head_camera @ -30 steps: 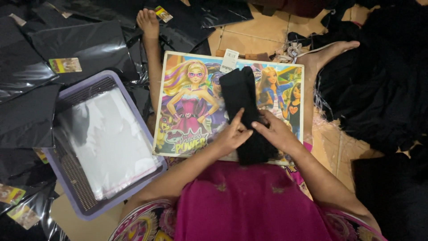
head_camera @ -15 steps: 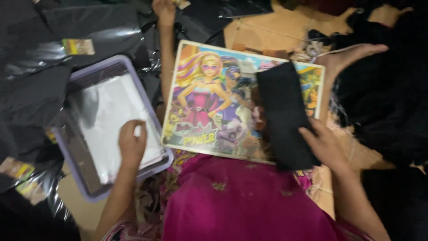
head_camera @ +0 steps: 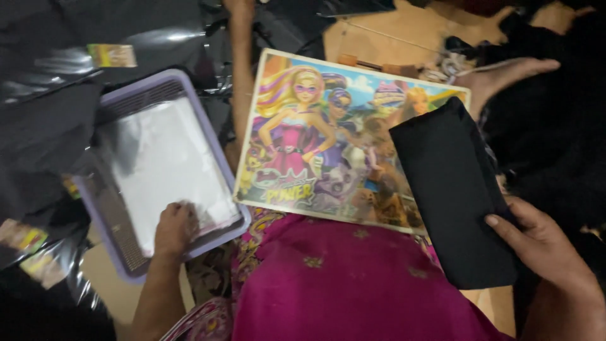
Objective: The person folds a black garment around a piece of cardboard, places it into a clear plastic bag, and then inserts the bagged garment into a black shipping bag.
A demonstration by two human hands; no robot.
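- A tan tiled floor (head_camera: 353, 31) is strewn with glossy black plastic bags (head_camera: 44, 120) and dark cloth around a seated person in a magenta garment (head_camera: 341, 284).
- The right hand (head_camera: 536, 243) clasps a folded black cloth rectangle (head_camera: 451, 189), thumb on top, fingers hidden beneath.
- The cloth's long axis runs away from the body, its far end resting on a colourful cartoon-printed board (head_camera: 315, 139).
- The left hand (head_camera: 175, 227), fingers curled down, presses a clear plastic sleeve (head_camera: 164, 158) lying in a lilac plastic tray (head_camera: 120, 101).
- The tray lies well left of the cloth, the board between them; the left hand is nearer the sleeve.
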